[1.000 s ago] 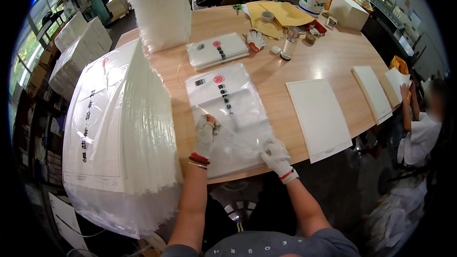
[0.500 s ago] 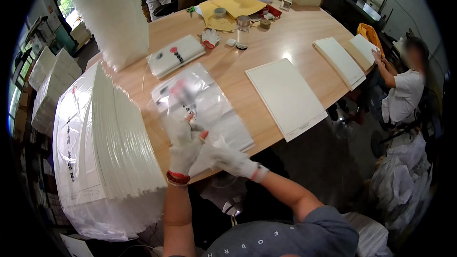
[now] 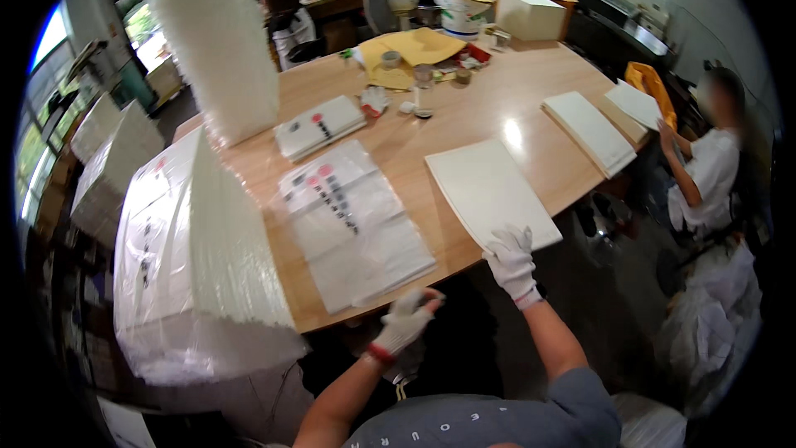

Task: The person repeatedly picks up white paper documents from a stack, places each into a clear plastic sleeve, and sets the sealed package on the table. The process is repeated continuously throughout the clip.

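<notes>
While 1 s ago both gloved hands were pressing on the clear bag point(image 3: 352, 228), they are now drawing off it. Left hand point(image 3: 406, 322) is hovering at the table point(image 3: 464, 108) edge just below the bag's near corner, fingers loosely curled, gripping nothing that shows. Right hand point(image 3: 512, 261) is reaching across to the white sheet point(image 3: 493, 192), fingers spread and resting on its near corner; whether it is pinching the sheet, cannot tell. Reading this as the bag being left flat and the sheet being taken up for it.

Bag is lying flat near the table's front edge, between the big stack point(image 3: 195, 257) on the left and the sheet on the right, touching neither hand.

Around:
- 1 smaller pile of bags point(image 3: 319, 126) beyond the bag.
- 1 tall white stack point(image 3: 217, 41) further back.
- 2 more white sheet piles point(image 3: 593, 129) toward the right rim.
- Jars, tape and yellow envelopes point(image 3: 414, 54) cluttering the far middle.
- A seated person point(image 3: 705, 166) working at the right edge, hand near an orange thing.

Nothing is lying between right hand and sheet; the big stack is crowding the bag's left side.
</notes>
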`<state>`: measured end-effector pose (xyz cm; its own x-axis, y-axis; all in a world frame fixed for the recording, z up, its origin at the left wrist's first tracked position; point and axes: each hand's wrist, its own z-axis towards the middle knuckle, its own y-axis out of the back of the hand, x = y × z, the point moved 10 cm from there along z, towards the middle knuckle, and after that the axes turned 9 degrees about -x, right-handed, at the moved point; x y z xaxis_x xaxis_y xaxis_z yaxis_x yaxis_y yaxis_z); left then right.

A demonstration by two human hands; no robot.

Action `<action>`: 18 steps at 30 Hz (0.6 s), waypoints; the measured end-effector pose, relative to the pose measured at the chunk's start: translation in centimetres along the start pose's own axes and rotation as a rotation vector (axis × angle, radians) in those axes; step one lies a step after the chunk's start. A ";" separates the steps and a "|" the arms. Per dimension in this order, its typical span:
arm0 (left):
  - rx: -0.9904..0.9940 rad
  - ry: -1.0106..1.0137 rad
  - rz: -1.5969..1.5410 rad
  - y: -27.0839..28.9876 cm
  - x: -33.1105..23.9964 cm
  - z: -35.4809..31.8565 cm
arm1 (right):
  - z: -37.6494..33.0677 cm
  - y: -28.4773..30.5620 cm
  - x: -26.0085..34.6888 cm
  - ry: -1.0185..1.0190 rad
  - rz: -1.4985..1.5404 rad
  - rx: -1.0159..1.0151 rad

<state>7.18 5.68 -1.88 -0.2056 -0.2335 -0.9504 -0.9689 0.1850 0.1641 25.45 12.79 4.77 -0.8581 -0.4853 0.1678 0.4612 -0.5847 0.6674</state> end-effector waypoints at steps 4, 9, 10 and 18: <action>0.406 0.413 -1.267 -8.5 5.0 2.1 | -1.7 3.4 9.5 0.198 0.166 0.226; 0.109 0.238 -0.477 -4.1 6.5 0.9 | -5.4 4.0 0.3 -0.267 0.442 0.196; 0.116 0.194 -0.370 -3.1 5.9 0.4 | -9.1 1.3 -3.7 -0.593 0.651 0.240; -0.343 -0.343 1.009 -5.5 0.0 -4.2 | -12.6 -5.4 5.3 -1.059 1.402 0.124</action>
<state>11.95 0.65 -1.69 -0.9213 0.1604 -0.3542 -0.3769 -0.1441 0.9150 21.25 5.18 -7.09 0.3468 0.0887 0.9337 0.9375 -0.0621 -0.3424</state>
